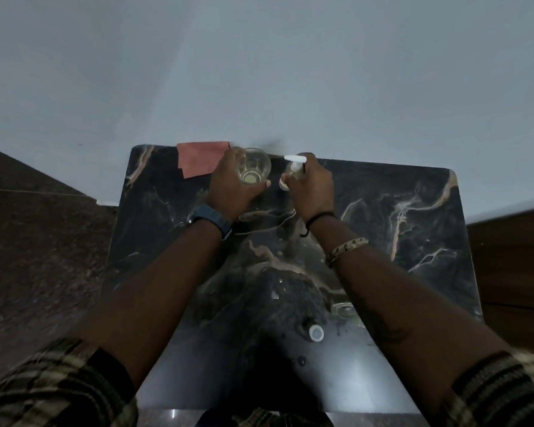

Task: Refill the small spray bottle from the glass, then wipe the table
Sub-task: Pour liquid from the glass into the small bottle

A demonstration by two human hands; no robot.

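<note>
At table's [413, 241] far edge, left hand [232, 186] grips glass [255, 167] holding little liquid; right hand [313, 189] clasps spray bottle [292, 171], nozzle pointing left.

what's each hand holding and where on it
Left hand grips the clear drinking glass round its side; right hand holds the small clear spray bottle by its body.

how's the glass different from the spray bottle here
The glass is wide with an open mouth; the spray bottle is narrower and topped by a white pump head. The left hand grips the glass, the right hand the bottle. Both are clear and sit at the table's far edge.
</note>
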